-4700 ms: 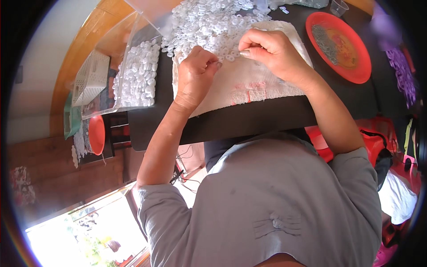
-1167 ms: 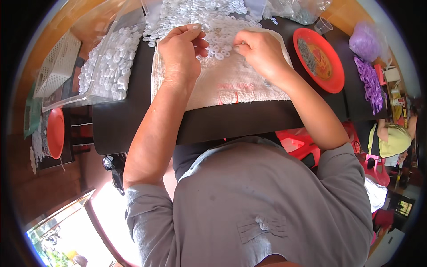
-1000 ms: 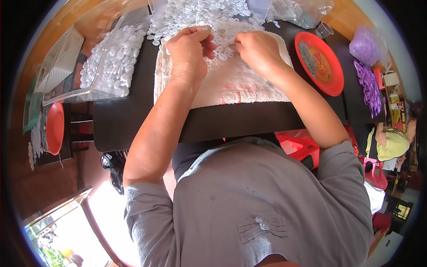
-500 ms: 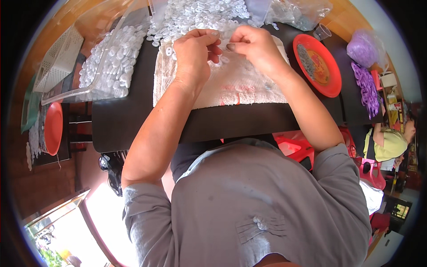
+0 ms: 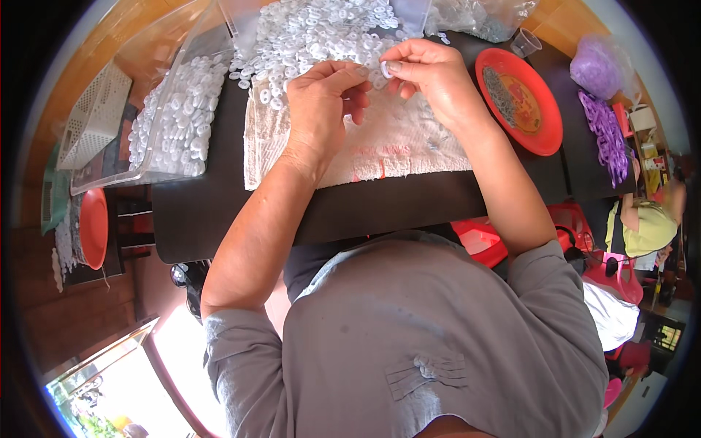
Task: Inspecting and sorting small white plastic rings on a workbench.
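My right hand [image 5: 438, 79] pinches a small white plastic ring piece [image 5: 385, 69] between thumb and fingertips, above the far part of a cream towel [image 5: 394, 157]. Left of it, my left hand [image 5: 321, 102] is closed, thumb against index finger. Whatever lies in that pinch, if anything, is too small to make out. The hands are a short gap apart. Just beyond them spreads a heap of similar white ring pieces [image 5: 321, 36], some lying on the towel's far edge beside my left hand.
A clear bin [image 5: 135, 175] of white pieces stands at the left, near a white perforated basket [image 5: 95, 117]. On the right are a red plate [image 5: 544, 128] with small metal bits, a clear cup [image 5: 526, 42] and purple strips [image 5: 602, 139]. Another person [image 5: 646, 226] is at far right.
The ring piece now shows plainly in my right fingertips, and that hand has turned slightly. My left hand keeps its pinch. The whole view has shifted a little.
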`<state>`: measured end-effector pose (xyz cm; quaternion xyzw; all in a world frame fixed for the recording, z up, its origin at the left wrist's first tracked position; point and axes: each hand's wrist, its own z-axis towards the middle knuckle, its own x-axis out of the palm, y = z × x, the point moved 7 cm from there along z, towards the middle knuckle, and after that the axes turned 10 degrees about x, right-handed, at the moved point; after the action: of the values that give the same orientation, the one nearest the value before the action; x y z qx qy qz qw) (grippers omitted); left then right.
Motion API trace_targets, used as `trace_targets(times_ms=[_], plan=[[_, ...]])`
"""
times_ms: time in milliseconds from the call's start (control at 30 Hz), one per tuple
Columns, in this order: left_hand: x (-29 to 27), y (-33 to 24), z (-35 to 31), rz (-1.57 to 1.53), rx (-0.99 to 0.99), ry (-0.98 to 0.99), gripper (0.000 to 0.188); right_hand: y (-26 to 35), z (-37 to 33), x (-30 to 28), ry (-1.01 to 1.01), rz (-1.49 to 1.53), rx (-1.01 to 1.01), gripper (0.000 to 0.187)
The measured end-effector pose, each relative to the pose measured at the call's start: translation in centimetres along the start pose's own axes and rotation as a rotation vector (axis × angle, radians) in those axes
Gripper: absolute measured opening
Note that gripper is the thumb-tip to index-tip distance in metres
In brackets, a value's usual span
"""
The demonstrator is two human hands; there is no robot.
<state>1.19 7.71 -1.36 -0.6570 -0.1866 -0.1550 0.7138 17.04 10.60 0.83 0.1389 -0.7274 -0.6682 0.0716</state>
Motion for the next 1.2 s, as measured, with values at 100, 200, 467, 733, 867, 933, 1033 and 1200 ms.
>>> trace_targets(times_ms=[100, 200, 467, 733, 867, 933, 1033, 1200], plan=[[0.3, -0.1, -0.3, 0.042, -0.005, 0.031, 0.015, 0.3, -0.3, 0.0, -0.011, 0.03, -0.01, 0.017], [0.4, -0.1, -0.4, 0.026, -0.009, 0.036, 0.015, 0.3, -0.6, 0.0, -0.03, 0.033, -0.018, 0.016], [0.4, 0.0, -0.5, 0.049, -0.014, 0.033, 0.013, 1.1, -1.3, 0.9, -0.055, 0.007, -0.073, 0.015], [0.8, 0.2, -1.2, 0.064, -0.021, 0.034, 0.011, 0.5, -1.7, 1.5, -0.076, -0.001, -0.107, 0.014], [0.9, 0.1, -1.2, 0.057, -0.007, 0.052, 0.011, 0.5, -1.5, 1.3, -0.036, 0.038, -0.076, 0.014], [0.8, 0.3, -1.1, 0.032, -0.015, 0.059, 0.011, 0.3, -1.5, 1.2, -0.036, 0.079, -0.042, 0.014], [0.9, 0.4, -1.0, 0.01, -0.024, 0.067, 0.011, -0.3, -1.3, 1.2, -0.036, 0.129, 0.017, 0.015], [0.8, 0.6, -0.9, 0.028, -0.035, 0.057, 0.01, -0.4, -1.4, 1.2, -0.05, 0.111, 0.025, 0.014]])
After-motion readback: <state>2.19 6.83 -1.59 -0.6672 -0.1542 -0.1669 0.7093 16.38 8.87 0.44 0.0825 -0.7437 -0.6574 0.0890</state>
